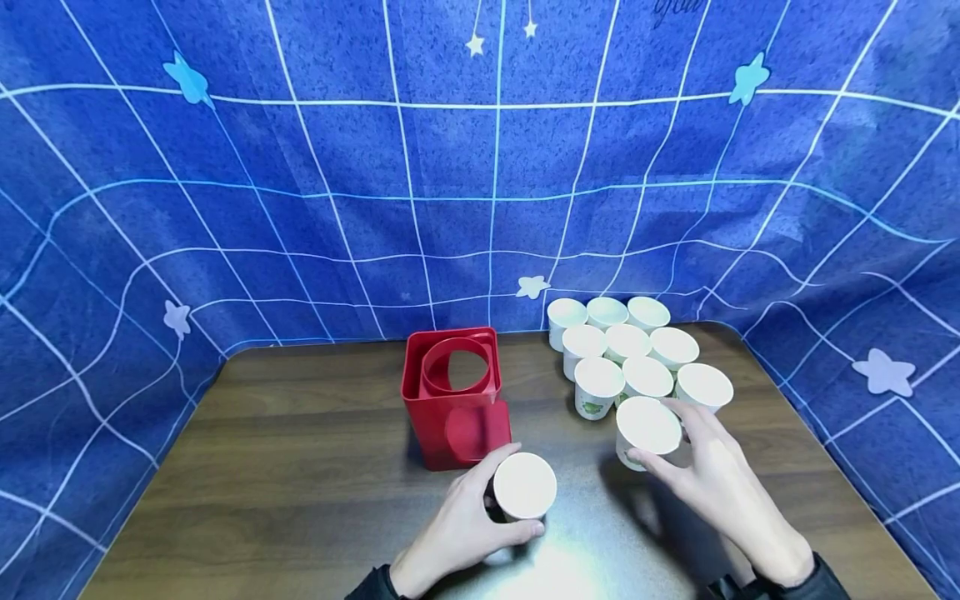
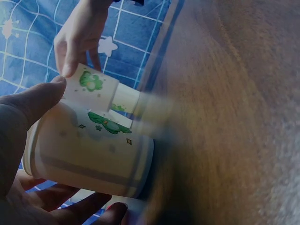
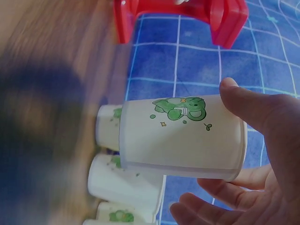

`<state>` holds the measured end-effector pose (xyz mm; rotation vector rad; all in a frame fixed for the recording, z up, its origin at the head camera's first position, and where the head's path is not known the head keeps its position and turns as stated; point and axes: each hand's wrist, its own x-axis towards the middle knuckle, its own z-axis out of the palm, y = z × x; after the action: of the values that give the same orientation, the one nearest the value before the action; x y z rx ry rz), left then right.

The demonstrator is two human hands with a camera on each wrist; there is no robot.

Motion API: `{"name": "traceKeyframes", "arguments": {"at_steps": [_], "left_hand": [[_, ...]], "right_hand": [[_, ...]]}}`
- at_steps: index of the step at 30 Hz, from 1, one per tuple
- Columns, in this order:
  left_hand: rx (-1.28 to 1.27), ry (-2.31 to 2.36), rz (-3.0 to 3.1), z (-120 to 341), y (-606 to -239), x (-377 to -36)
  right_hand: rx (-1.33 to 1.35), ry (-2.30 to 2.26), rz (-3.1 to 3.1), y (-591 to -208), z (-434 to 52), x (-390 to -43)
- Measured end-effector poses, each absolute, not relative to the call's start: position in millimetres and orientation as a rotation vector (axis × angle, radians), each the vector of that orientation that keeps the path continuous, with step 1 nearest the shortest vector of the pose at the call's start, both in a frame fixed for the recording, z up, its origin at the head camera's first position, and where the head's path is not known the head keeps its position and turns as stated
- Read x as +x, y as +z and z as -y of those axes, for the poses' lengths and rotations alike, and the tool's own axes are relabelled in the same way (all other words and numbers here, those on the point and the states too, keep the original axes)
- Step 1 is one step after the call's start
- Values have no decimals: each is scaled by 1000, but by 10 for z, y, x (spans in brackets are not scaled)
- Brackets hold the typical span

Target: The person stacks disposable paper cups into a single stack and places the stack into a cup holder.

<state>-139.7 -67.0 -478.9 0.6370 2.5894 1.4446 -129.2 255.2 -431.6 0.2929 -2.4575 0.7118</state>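
At the front centre of the table my left hand (image 1: 468, 517) holds a white paper cup (image 1: 525, 486), thumb on one side and fingers on the other. The left wrist view shows a green printed figure on that cup (image 2: 89, 150). To the right, my right hand (image 1: 712, 479) grips another paper cup (image 1: 648, 433) near its rim. This cup (image 3: 183, 140) bears a green cartoon animal and appears raised off the table in the right wrist view. Behind it stand several more white cups (image 1: 628, 342) in rows, mouths up.
A red plastic holder (image 1: 450, 408) with a round ring at its top stands left of the cups, just beyond my left hand. The brown wooden table (image 1: 285, 467) extends to the left. A blue curtain (image 1: 450, 150) with white lines and stars hangs behind.
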Motion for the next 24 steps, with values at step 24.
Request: {"name": "traceKeyframes", "arguments": {"at_steps": [24], "left_hand": [[669,1478,-2511,658,-4802,-1422]], "right_hand": [[572,789,2450,-3918,-2121,-1355]]}}
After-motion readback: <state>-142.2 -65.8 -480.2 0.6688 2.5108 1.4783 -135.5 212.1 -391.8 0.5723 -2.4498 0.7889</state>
